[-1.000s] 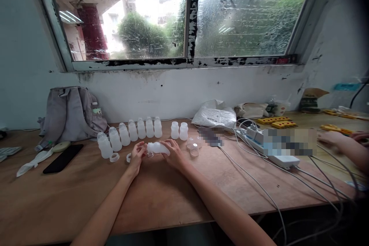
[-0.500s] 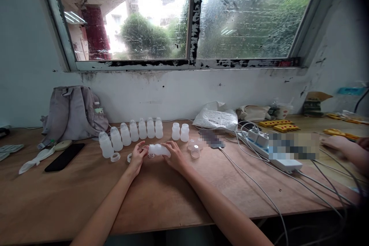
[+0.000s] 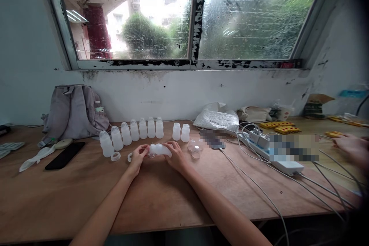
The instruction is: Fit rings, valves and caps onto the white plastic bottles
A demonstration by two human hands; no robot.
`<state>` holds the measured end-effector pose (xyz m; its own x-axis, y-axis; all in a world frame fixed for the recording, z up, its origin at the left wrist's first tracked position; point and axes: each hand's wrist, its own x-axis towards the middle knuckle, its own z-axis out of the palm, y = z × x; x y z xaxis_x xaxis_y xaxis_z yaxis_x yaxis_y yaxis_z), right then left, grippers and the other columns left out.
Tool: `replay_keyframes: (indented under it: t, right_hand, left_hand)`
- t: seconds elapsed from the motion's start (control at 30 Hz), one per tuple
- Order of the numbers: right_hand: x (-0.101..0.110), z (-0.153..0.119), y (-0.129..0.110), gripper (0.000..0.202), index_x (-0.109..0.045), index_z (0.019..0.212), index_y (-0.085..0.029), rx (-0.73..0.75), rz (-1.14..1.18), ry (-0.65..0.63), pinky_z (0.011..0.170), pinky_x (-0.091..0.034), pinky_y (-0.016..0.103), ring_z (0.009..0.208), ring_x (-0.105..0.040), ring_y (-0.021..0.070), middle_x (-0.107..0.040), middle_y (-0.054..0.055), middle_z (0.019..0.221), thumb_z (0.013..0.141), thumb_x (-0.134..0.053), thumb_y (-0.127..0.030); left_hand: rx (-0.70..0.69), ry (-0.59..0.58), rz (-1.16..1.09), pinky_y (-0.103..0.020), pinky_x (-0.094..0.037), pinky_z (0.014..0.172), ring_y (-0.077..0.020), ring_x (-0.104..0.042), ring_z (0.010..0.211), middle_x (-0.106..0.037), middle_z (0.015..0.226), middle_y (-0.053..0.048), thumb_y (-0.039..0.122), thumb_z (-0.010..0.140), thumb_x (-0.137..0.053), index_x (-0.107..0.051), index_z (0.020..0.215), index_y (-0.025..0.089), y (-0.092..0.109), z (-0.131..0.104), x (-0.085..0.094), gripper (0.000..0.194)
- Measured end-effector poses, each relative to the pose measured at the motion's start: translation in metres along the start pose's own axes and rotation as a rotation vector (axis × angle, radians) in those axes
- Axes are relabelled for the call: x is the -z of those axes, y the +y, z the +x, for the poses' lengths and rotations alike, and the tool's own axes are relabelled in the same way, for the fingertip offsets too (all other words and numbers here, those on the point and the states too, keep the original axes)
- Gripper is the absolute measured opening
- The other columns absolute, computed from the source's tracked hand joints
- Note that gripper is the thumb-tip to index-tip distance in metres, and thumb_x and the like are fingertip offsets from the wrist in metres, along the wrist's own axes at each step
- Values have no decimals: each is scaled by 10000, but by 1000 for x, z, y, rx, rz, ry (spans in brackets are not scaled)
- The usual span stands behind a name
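Observation:
A frosted white baby bottle lies on its side between my two hands, its neck to the left. My right hand is closed around its base end. My left hand pinches at the neck end; the fingers hide what exactly they grip there. Just below the neck is a small clear cap. A white ring lies on the table, partly behind my left hand. Another white ring rests by the nearest bottle of a curved row of several capped bottles.
Two uncapped bottles stand right of the row. Clear caps lie right of my right hand. Further right are a power strip with cables and another person's hand. A black phone and a backpack are at left.
My left fingers have closed in at the bottle's neck, while the bottle and my right hand stay nearly in place. The other person's hand at far right has shifted. The view moved slightly.

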<state>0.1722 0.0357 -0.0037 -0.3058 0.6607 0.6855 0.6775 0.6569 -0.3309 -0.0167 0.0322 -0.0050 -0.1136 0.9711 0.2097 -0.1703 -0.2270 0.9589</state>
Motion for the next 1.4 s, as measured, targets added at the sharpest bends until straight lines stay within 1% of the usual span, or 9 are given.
replay_keyframes:
  t: [0.1,0.37,0.5,0.63,0.87,1.03,1.17,1.27,1.4]
  right_hand:
    - [-2,0,2,502,-503,1142,-258,-6,-9,18,884,-393,397,1010,-446,223,-478,73,1077,671,-579,-105]
    - [6,1,-11,459,-500,1132,-229,-33,132,-7,877,-393,393,1004,-472,224,-519,80,1074,687,-609,-204]
    - [10,3,-18,324,-551,998,-199,-287,456,-89,667,-469,295,762,-561,171,-597,30,874,726,-564,-375]
    - [9,3,-25,339,-570,891,-186,-489,633,-135,415,-394,219,510,-507,118,-577,3,713,752,-486,-484]
    - [5,0,-29,256,-548,925,-203,-293,423,28,708,-438,286,793,-563,171,-613,25,870,759,-507,-395]
    - [5,-1,-32,270,-538,947,-203,-176,379,38,764,-432,305,862,-552,185,-599,47,930,725,-556,-356]
    - [5,-1,-35,307,-553,888,-197,-420,603,-71,522,-448,244,640,-561,149,-594,24,771,716,-535,-450]
    - [2,2,-33,377,-534,891,-178,-710,971,-212,310,-310,175,396,-456,90,-544,-3,591,741,-453,-515]
    - [3,7,-24,391,-522,839,-130,-1043,1293,-374,268,-286,151,337,-416,71,-535,14,523,747,-423,-497]
  left_hand:
    - [-45,-24,-71,-231,-415,732,-144,-552,831,-618,906,-53,321,565,-714,-625,873,146,2,-1,-2,365]
    - [-24,52,-59,-254,-436,694,-143,-562,736,-632,818,-55,390,579,-697,-641,806,136,0,3,3,345]
    - [-86,32,-99,-258,-427,746,-160,-559,824,-636,877,-63,375,584,-698,-642,853,141,2,6,5,361]
    - [-23,-17,-174,-242,-437,718,-140,-561,786,-627,872,-56,380,611,-682,-630,874,138,5,2,2,361]
    - [133,-191,-184,-237,-447,673,-136,-575,736,-625,884,-84,443,664,-633,-608,930,125,8,-8,-7,415]
    - [114,-177,-187,-240,-440,665,-139,-571,702,-637,797,-71,442,652,-645,-636,877,113,9,-7,-5,398]
    - [100,-204,-246,-259,-443,670,-157,-575,739,-634,816,-68,402,600,-697,-635,918,124,11,-5,-2,427]
    - [71,-219,-267,-248,-439,680,-152,-570,775,-628,871,-60,345,599,-707,-623,970,150,13,-6,-2,427]
    - [9,-233,-213,-218,-424,686,-145,-554,826,-614,969,-54,294,613,-698,-618,993,176,17,-12,-4,406]
